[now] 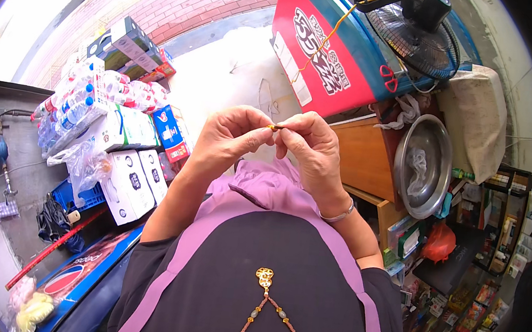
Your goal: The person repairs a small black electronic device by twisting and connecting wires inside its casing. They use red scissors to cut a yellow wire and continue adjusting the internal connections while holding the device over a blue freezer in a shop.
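In front of my chest, both hands meet fingertip to fingertip around a tiny yellow-and-dark piece, too small to name. My left hand pinches it from one side with thumb and forefinger. From the other side, the thumb and fingers of my right hand are closed on it as well. Below the hands, light purple cloth covers my lap. A narrow dark strip lies across that cloth. A gold pendant on a beaded brown cord hangs over my dark top.
White boxes and packs of water bottles are stacked at left. A red-sided freezer cabinet carries a black fan. At right, a metal basin stands by a wooden cabinet; shelved goods lie beyond.
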Demonstrator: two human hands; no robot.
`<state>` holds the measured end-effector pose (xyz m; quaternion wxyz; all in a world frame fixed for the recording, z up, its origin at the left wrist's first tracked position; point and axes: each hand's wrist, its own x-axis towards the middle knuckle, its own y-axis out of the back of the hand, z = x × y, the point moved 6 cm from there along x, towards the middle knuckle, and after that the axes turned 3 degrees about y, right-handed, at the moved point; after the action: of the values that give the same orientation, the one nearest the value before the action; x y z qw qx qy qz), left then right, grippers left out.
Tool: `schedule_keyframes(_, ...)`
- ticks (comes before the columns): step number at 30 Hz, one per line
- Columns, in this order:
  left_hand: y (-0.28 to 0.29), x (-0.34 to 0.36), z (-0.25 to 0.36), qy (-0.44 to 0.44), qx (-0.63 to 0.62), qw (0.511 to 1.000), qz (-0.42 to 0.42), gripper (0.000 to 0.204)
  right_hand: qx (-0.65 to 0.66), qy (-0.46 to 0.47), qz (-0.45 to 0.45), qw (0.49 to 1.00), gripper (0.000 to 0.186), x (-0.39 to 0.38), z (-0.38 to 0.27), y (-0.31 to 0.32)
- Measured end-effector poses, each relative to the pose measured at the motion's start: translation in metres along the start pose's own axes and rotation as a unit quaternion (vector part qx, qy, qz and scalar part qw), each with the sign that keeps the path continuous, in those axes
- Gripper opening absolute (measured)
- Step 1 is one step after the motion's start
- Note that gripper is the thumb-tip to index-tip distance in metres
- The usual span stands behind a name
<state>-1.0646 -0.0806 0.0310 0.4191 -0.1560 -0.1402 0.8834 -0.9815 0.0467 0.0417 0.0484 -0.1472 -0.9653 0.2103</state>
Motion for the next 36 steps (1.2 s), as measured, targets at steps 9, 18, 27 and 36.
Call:
schedule_keyframes(9, 0.005, 0.036, 0.008, -0.004, -0.047, 0.999, 0.0, 0.013, 0.07, -0.028, 0.018, 0.997, 0.003, 0.04, 0.0, 0.008)
schedule_keyframes(18, -0.001, 0.063, 0.002, 0.004, -0.06, 0.998, 0.002, 0.015, 0.021, -0.022, 0.025, 0.999, 0.003, 0.057, -0.007, 0.029)
schedule_keyframes(27, -0.006, 0.068, 0.002, -0.025, -0.077, 0.996, 0.02, 0.015, -0.169, 0.111, 0.0, 0.979, 0.009, 0.057, -0.025, 0.034)
schedule_keyframes(36, -0.092, 0.022, 0.122, -0.148, -0.068, 0.959, -0.23, 0.01, -0.075, 0.329, -0.214, 0.917, 0.012, 0.023, -0.147, -0.02)
